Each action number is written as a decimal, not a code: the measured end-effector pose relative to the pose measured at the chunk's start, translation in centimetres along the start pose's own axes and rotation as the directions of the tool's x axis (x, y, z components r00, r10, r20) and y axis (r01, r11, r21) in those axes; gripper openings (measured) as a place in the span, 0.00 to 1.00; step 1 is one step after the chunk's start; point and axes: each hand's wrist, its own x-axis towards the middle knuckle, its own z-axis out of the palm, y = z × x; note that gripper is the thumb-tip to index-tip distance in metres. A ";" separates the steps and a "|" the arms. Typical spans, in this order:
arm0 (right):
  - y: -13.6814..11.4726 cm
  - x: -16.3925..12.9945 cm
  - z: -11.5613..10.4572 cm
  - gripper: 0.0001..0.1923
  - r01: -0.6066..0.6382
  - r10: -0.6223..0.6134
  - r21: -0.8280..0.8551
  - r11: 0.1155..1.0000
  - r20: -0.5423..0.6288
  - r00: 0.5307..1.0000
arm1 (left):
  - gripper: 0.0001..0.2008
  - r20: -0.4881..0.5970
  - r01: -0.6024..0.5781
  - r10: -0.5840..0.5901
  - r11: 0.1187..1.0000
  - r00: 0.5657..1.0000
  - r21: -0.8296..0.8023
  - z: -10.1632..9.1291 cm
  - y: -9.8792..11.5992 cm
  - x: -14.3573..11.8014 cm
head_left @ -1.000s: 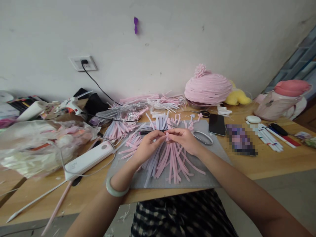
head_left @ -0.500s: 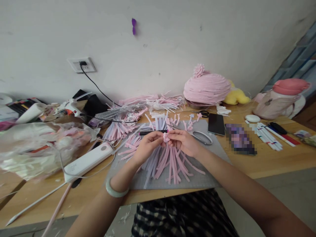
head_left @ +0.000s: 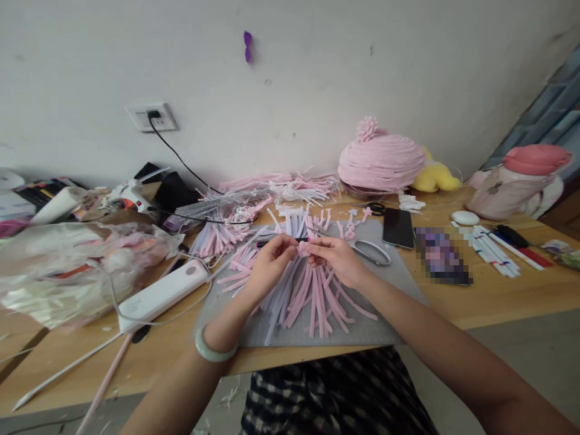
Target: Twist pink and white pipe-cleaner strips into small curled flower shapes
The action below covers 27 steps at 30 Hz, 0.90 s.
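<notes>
Counter [head_left: 498, 299]: wood, cluttered. Grey mat [head_left: 399, 275] at centre, carrying a fan of loose pink pipe cleaners [head_left: 317, 296].

Left hand [head_left: 267, 272] and right hand [head_left: 338, 260] meet just above the mat; fingers of both pinched together on one small pink twisted piece [head_left: 302, 249] held between them.

Judged step: coiling or twisting the piece into shape, mid-way. Next move likely calls for a firm pinch on one side while the other turns the free end.

Writing: none legible; phone [head_left: 397, 228] dark, the item beside it blurred.
</notes>
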 end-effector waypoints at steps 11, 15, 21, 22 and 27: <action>0.3 0.3 -0.4 0.08 0.067 -0.061 -0.058 0.996 0.102 0.993 | 0.07 0.097 0.166 -0.142 0.935 0.985 -0.313 0.2 0.0 0.1; 0.0 0.6 -1.0 0.07 0.043 -0.044 0.009 0.999 0.159 0.986 | 0.08 0.167 0.271 -0.214 0.788 0.962 -0.552 0.4 0.0 -0.2; -0.2 0.8 -1.3 0.08 -0.003 -0.007 0.056 0.998 0.171 0.985 | 0.09 0.169 0.280 -0.224 0.726 0.960 -0.628 0.8 0.1 -0.3; -0.2 0.7 -1.2 0.08 0.002 -0.011 0.061 0.998 0.151 0.988 | 0.10 0.148 0.264 -0.219 0.750 0.964 -0.606 0.8 0.1 -0.3; 0.0 0.5 -0.5 0.08 -0.009 -0.001 0.088 0.996 0.115 0.993 | 0.12 0.088 0.233 -0.218 0.836 0.972 -0.496 1.0 -0.2 -0.1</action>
